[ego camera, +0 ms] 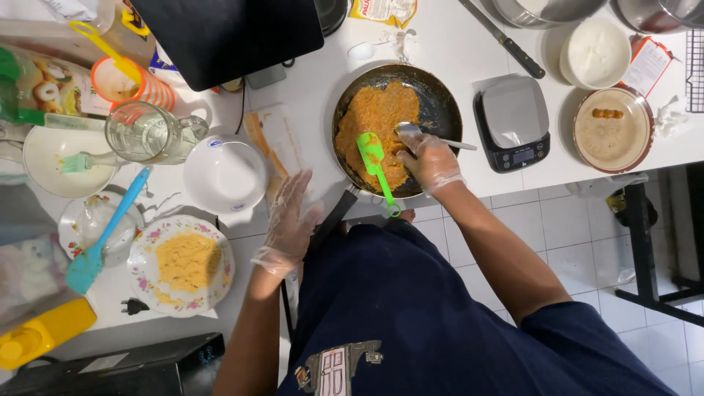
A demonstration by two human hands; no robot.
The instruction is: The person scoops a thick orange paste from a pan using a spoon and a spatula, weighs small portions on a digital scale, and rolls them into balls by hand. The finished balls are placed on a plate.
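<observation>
A dark frying pan (444, 103) holds a flat layer of orange mixture (378, 121), with a green spatula (375, 165) resting in it. My right hand (429, 158), in a clear glove, grips a metal spoon (440, 139) over the mixture. My left hand (290, 224), also gloved, hovers with flat, spread fingers beside the pan's black handle (334, 216), holding nothing.
A white bowl (224, 176), glass jug (150, 132), floral plate of yellow crumbs (183, 264) and blue spatula (103, 238) lie left. A kitchen scale (513, 121), knife (506, 40), white dish and brown plate (612, 132) sit right. A tiled floor lies below the counter edge.
</observation>
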